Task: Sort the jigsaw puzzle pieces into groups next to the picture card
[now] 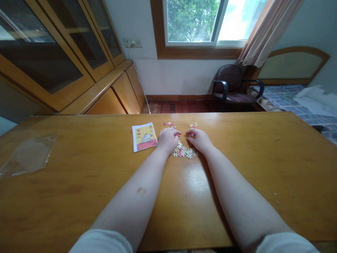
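Note:
Jigsaw puzzle pieces lie in a loose pile on the wooden table, mostly pale side up with a few pink and yellow ones. My left hand rests over the pile's left side, its fingers curled and partly hidden. Opposite it, my right hand has thumb and fingertips drawn together at a puzzle piece; whether it grips that piece is too small to make out. Beyond the hands are two small groups, pink and yellow pieces at left and pale pieces at right. A picture card lies left of my left hand.
A clear plastic bag lies flat at the left of the wooden table. Past the far edge stand an office chair and a bed. A glass-doored cabinet is at the left, with a white cord beside it.

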`<action>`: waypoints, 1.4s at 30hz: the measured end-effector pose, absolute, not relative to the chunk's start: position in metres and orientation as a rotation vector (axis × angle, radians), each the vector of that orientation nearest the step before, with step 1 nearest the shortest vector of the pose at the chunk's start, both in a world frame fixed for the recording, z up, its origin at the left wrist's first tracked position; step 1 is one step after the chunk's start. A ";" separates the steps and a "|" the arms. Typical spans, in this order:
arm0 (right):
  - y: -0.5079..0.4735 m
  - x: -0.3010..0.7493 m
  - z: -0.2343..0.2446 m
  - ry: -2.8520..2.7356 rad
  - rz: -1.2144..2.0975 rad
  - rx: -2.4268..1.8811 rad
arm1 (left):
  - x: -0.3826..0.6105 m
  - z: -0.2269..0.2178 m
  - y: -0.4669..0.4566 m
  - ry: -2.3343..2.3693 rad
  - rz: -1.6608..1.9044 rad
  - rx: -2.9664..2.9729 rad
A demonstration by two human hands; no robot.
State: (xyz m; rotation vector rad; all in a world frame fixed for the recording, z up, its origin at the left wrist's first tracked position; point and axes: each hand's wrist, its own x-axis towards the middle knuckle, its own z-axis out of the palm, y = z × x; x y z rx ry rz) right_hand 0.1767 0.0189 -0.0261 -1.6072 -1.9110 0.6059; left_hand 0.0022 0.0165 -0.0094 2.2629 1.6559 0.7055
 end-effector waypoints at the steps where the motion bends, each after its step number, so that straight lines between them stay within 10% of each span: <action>1: 0.019 0.176 -0.026 -1.906 0.611 -1.596 | 0.002 -0.009 0.017 1.657 0.706 2.260; 30: 0.009 0.169 -0.019 -1.991 1.048 -1.351 | 0.000 -0.010 0.017 1.697 0.733 2.202; 42: 0.021 0.181 -0.025 -1.788 0.473 -1.641 | 0.001 -0.008 0.017 1.696 0.760 2.151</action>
